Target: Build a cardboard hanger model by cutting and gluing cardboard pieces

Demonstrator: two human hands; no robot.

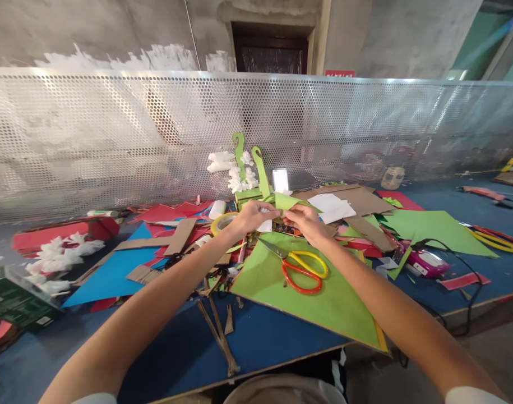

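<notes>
My left hand (258, 216) and my right hand (304, 220) meet at mid-table, fingertips pinching a piece of green paper (287, 201). Its lower part is hidden by my fingers. Just beyond stand two green hook-topped cutouts (261, 171) with white crumpled paper tufts (238, 184) at one of them. Below my hands, scissors (298, 270) with one yellow and one red handle lie slightly apart on a large green sheet (319, 311). A roll of yellowish tape (222, 223) is beside my left wrist.
A perforated metal panel (163, 134) runs along the back. Cardboard scraps (349, 202), a blue sheet (113, 275) and red paper (172, 212) clutter the table. On the right are a pink device (426, 262) with a black cable, more scissors (494, 238) and a glue gun (483, 193).
</notes>
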